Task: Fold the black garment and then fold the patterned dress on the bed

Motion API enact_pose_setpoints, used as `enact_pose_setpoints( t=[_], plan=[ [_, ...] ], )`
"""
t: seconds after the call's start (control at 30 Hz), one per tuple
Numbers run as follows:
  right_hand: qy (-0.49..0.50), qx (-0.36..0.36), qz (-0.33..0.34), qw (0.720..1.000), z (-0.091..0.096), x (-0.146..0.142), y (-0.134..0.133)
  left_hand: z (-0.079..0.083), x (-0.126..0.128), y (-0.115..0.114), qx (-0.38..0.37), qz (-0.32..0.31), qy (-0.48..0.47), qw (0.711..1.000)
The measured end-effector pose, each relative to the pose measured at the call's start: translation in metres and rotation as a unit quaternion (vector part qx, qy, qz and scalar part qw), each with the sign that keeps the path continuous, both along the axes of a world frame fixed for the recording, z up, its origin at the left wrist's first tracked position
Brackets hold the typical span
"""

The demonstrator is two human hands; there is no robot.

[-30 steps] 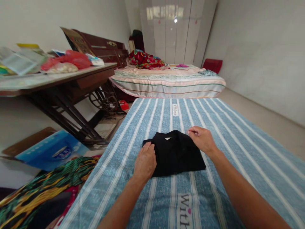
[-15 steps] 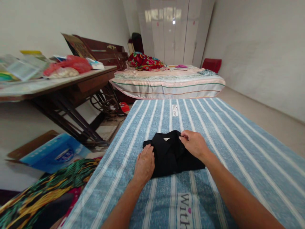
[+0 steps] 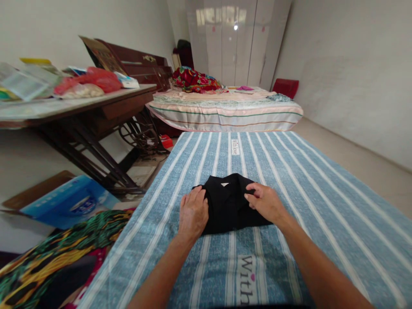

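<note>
A folded black shirt [image 3: 222, 210] lies on the blue-and-white striped bedding, its collar at the far side and a small white label showing inside the neck. My left hand [image 3: 193, 212] rests palm down over the shirt's left edge, fingers stretched out and close together. On the other side, my right hand [image 3: 265, 201] pinches the black fabric beside the collar between thumb and fingers. The tips of its curled fingers are partly hidden.
Striped bedding [image 3: 322, 214] with printed lettering spreads under the shirt. Beyond is a second bed [image 3: 225, 118] with a red floral bundle [image 3: 196, 80]. At left stand a sewing-machine table [image 3: 125, 94] with plastic bags, a blue box [image 3: 74, 204] and patterned cloth [image 3: 64, 253].
My right hand has shifted from the collar's far right corner slightly nearer and to the right, and the collar's right side lies flatter. My left hand stays on the shirt's left edge.
</note>
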State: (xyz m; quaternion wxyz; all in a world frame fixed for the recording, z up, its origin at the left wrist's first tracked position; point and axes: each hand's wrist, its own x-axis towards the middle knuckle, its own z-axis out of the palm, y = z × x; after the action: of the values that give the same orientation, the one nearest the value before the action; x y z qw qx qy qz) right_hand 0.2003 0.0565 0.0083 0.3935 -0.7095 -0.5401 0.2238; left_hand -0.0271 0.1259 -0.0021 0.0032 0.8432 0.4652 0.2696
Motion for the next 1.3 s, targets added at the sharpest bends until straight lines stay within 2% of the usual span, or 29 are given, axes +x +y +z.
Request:
enact_pose_setpoints(
  t=[0.07,0.2,0.3,0.43,0.6,0.73,0.87,1.1,1.3],
  plan=[
    [0.0,-0.002,-0.012,1.0,-0.005,-0.003,0.001,0.014,0.007,0.0,0.009,-0.042,-0.001,0.999],
    [0.015,0.006,-0.025,1.0,-0.006,-0.009,0.005,0.035,0.032,0.003,-0.042,-0.19,0.07,0.978],
    [0.064,0.01,-0.015,0.998,-0.005,-0.015,0.009,0.043,0.05,0.008,-0.089,-0.24,0.142,0.956],
    [0.153,0.024,-0.014,0.988,-0.004,-0.021,0.011,0.049,0.061,0.019,-0.099,-0.245,0.181,0.947],
    [0.225,0.049,-0.019,0.973,-0.004,-0.03,0.012,0.056,0.05,0.03,-0.108,-0.235,0.107,0.96],
    [0.204,0.052,-0.012,0.977,-0.005,-0.037,0.014,0.062,0.037,0.032,-0.15,-0.237,0.038,0.959],
    [0.191,0.063,0.0,0.979,-0.005,-0.041,0.014,0.065,0.035,0.03,-0.169,-0.245,0.017,0.955],
    [0.211,0.044,0.032,0.976,-0.006,-0.041,0.013,0.06,0.042,0.031,-0.148,-0.259,0.047,0.953],
    [0.148,0.038,0.031,0.988,-0.007,-0.042,0.014,0.05,0.051,0.034,-0.127,-0.249,0.084,0.956]
  ],
)
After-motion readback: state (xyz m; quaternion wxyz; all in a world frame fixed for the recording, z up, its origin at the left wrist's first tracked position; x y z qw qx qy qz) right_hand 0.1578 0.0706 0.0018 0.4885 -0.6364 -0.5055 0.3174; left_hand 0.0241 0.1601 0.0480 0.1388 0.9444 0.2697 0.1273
